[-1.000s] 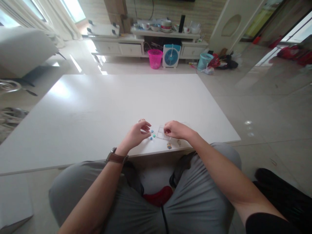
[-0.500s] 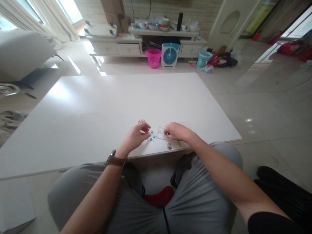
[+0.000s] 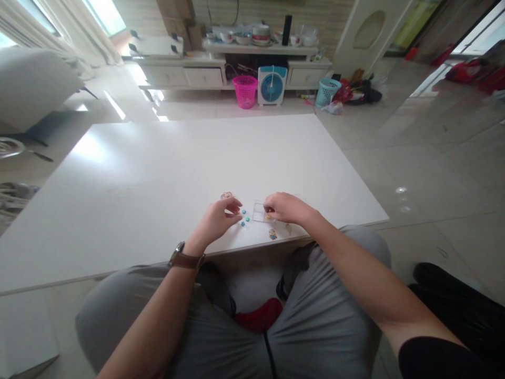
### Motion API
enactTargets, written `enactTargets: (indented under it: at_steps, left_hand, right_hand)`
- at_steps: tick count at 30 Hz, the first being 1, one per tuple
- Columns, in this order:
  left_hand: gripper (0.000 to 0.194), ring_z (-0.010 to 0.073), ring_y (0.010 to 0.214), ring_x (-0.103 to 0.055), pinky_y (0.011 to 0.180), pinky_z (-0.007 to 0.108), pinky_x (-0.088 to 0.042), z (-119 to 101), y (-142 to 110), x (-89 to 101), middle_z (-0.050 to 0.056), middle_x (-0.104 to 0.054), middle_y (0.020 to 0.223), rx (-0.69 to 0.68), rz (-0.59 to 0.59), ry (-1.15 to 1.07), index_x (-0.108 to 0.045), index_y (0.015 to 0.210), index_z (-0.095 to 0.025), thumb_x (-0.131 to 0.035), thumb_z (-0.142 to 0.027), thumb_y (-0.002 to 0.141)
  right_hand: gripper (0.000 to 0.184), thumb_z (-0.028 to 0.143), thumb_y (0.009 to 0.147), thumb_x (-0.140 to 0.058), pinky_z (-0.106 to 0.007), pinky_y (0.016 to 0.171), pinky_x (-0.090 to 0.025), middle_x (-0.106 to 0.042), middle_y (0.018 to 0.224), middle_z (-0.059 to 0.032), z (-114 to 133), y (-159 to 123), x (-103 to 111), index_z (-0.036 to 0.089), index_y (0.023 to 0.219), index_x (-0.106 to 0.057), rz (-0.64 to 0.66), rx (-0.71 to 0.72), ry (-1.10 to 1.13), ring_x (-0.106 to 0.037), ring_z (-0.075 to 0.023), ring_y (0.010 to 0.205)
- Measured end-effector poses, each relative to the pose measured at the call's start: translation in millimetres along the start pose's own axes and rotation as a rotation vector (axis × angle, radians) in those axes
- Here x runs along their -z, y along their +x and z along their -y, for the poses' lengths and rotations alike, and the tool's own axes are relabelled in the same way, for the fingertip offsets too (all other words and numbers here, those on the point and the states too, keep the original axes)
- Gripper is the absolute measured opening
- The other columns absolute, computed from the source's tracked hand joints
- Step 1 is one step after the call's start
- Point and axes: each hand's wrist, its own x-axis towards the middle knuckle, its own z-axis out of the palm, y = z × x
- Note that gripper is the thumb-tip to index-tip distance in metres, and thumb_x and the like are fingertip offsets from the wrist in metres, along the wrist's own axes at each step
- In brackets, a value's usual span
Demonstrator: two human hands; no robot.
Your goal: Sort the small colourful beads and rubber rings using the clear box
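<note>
My left hand (image 3: 220, 217) hovers at the near edge of the white table, thumb and fingers apart with nothing seen between them. Just right of its fingertips lie small star-shaped pieces, a blue one (image 3: 242, 224) and a green one (image 3: 247, 219) among them. My right hand (image 3: 287, 207) is over a clear compartment box (image 3: 258, 211) and covers its right part. Its fingers are curled in a pinch; what they hold, if anything, is hidden. A small yellow piece (image 3: 268, 216) shows just under those fingertips. Nearer me lies a yellow-and-blue cartoon figure (image 3: 272, 234).
Tan rings or bands (image 3: 226, 195) lie beyond my left hand. A small pale item (image 3: 289, 228) sits below my right wrist. The white table (image 3: 189, 158) stretches away ahead. A pink basket (image 3: 245, 92) and a blue fan (image 3: 272, 85) stand on the floor beyond it.
The view has shifted slightly. My right hand has lifted a little off the box, and the yellow piece shows more clearly below its fingertips. My left hand keeps nearly the same pose.
</note>
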Motion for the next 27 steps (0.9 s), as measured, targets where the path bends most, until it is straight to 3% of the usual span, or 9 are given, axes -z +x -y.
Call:
enactTargets:
  at_steps: [4, 10, 15, 19, 23, 27]
  left_hand:
    - [0.022, 0.0193, 0.088, -0.069, 0.075, 0.033, -0.061, -2.6, 0.4, 0.1, 0.005, -0.069, 0.092, 0.01, 0.002, -0.011, -0.069, 0.098, -0.018, -0.072, -0.028, 0.078]
    - [0.021, 0.0193, 0.087, -0.067, 0.074, 0.034, -0.061, -3.7, 0.7, -0.5, 0.005, -0.068, 0.09, 0.011, 0.008, -0.018, -0.069, 0.095, -0.018, -0.072, -0.028, 0.077]
    - [0.019, 0.0201, 0.088, -0.068, 0.075, 0.035, -0.061, -4.5, 0.1, -1.2, 0.006, -0.069, 0.091, 0.017, 0.006, -0.038, -0.07, 0.094, -0.018, -0.073, -0.028, 0.077]
    - [0.021, 0.0213, 0.089, -0.068, 0.076, 0.035, -0.06, -8.4, 0.6, -3.9, 0.006, -0.069, 0.091, 0.031, 0.01, -0.116, -0.071, 0.093, -0.018, -0.076, -0.026, 0.075]
    - [0.032, 0.02, 0.091, -0.069, 0.087, 0.037, -0.056, -16.5, -0.2, -8.7, 0.006, -0.069, 0.096, 0.053, 0.007, -0.389, -0.069, 0.101, -0.018, -0.082, -0.024, 0.072]
    - [0.049, 0.0193, 0.101, -0.068, 0.09, 0.036, -0.055, -23.7, -3.0, -12.3, 0.006, -0.067, 0.109, 0.188, 0.009, -0.747, -0.064, 0.113, -0.021, -0.085, -0.021, 0.07]
  right_hand:
    - [0.019, 0.01, 0.079, -0.063, -0.025, 0.069, -0.04, -0.077, 0.088, -0.0073, 0.8, -2.9, 3.5, 0.018, 0.083, -0.08, 0.077, 0.008, -0.005, -0.065, -0.0179, 0.079]
    - [0.027, 0.013, 0.083, -0.058, -0.025, 0.068, -0.04, -0.079, 0.095, -0.0091, 3.5, -3.1, 3.8, 0.017, 0.095, -0.082, 0.206, -0.024, -0.046, -0.068, -0.0186, 0.082]
    - [0.027, 0.018, 0.087, -0.058, -0.025, 0.069, -0.041, -0.079, 0.098, -0.0088, 4.2, -5.0, 5.9, 0.019, 0.1, -0.081, 0.113, -0.112, -0.074, -0.069, -0.0202, 0.088]
    - [0.022, 0.017, 0.086, -0.059, -0.025, 0.067, -0.039, -0.077, 0.092, -0.0083, 4.3, -6.9, 9.8, 0.018, 0.092, -0.079, 0.028, -0.097, -0.042, -0.067, -0.0191, 0.083]
    - [0.012, 0.012, 0.083, -0.065, -0.023, 0.068, -0.04, -0.073, 0.086, -0.0056, 8.1, -5.7, 9.7, 0.015, 0.086, -0.076, -0.153, 0.07, 0.145, -0.062, -0.0147, 0.077]
    - [0.007, 0.01, 0.084, -0.068, -0.022, 0.069, -0.043, -0.07, 0.084, -0.0033, 16.3, -2.4, 2.5, 0.014, 0.087, -0.073, -0.264, 0.286, 0.381, -0.059, -0.0117, 0.073]
